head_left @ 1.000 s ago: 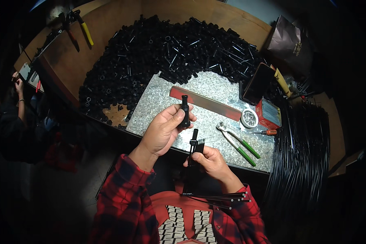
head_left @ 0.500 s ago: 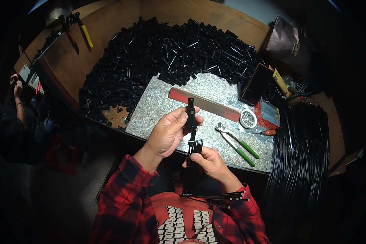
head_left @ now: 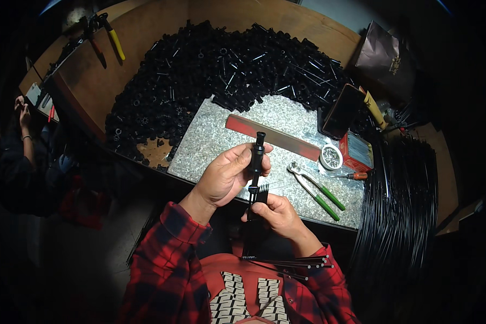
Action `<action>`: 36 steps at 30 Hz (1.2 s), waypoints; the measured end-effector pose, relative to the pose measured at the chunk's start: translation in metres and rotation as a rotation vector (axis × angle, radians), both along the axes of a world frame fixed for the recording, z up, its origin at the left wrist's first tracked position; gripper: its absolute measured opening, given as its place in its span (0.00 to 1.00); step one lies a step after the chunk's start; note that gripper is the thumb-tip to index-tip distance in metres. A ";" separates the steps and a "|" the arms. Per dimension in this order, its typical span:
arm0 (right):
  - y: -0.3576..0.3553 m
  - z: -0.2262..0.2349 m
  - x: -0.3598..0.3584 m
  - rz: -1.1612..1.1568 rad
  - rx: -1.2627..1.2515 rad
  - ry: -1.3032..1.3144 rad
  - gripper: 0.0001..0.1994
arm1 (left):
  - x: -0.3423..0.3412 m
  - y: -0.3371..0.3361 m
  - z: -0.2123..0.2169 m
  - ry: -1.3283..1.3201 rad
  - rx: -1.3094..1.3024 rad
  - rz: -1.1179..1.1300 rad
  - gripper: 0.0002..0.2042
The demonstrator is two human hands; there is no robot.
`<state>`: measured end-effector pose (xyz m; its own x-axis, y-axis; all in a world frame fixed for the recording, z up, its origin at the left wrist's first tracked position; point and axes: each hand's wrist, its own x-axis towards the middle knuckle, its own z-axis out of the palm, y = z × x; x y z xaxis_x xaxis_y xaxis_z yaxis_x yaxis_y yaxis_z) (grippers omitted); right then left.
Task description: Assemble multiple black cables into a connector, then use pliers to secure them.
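Note:
My left hand (head_left: 225, 175) is closed around a black tubular plastic fitting (head_left: 258, 154), which looks like an umbrella runner and stands nearly upright with its narrow end up. Below it, my right hand (head_left: 276, 213) pinches a row of flat black ribs (head_left: 261, 195), their tips fanned out side by side beneath the fitting. A fine wire crosses at the join between fitting and ribs. The lower ends of long dark rods (head_left: 302, 261) with pale round tips lie across my lap. My fingers hide part of the fitting and ribs.
A large heap of black plastic parts (head_left: 189, 81) fills the wooden-walled bench. On the speckled board (head_left: 200, 135) lie a red-brown bar (head_left: 272, 137), green-handled pincers (head_left: 316, 191), a white cup (head_left: 330, 157) and a screwdriver (head_left: 356, 176). Long black rods (head_left: 399, 205) hang at right. Another person's hands (head_left: 22, 113) show far left.
The fitting and my left hand have shifted slightly to the right, while both hands keep their hold. The whole view has moved a little.

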<state>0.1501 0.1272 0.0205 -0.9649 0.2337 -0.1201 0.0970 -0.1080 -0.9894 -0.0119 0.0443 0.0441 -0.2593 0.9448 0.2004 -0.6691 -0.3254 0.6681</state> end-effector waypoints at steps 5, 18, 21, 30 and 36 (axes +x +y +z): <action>0.000 0.009 0.001 0.015 0.002 -0.060 0.14 | 0.000 0.002 -0.002 0.008 0.039 -0.012 0.18; 0.000 0.009 0.000 0.025 -0.054 -0.079 0.11 | 0.005 0.003 -0.011 -0.116 0.069 0.027 0.15; -0.001 0.006 0.000 0.019 -0.061 -0.067 0.11 | 0.006 0.004 -0.009 -0.122 0.024 0.065 0.16; 0.000 0.003 -0.001 0.018 -0.051 -0.034 0.11 | 0.010 0.002 -0.007 -0.053 -0.031 0.090 0.16; 0.000 0.004 0.000 0.007 -0.047 -0.028 0.11 | 0.012 0.001 -0.011 -0.102 -0.041 0.079 0.15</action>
<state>0.1505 0.1276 0.0242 -0.9625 0.2205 -0.1580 0.1258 -0.1533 -0.9801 0.0002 0.0450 0.0327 -0.3502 0.9274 0.1312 -0.7077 -0.3538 0.6115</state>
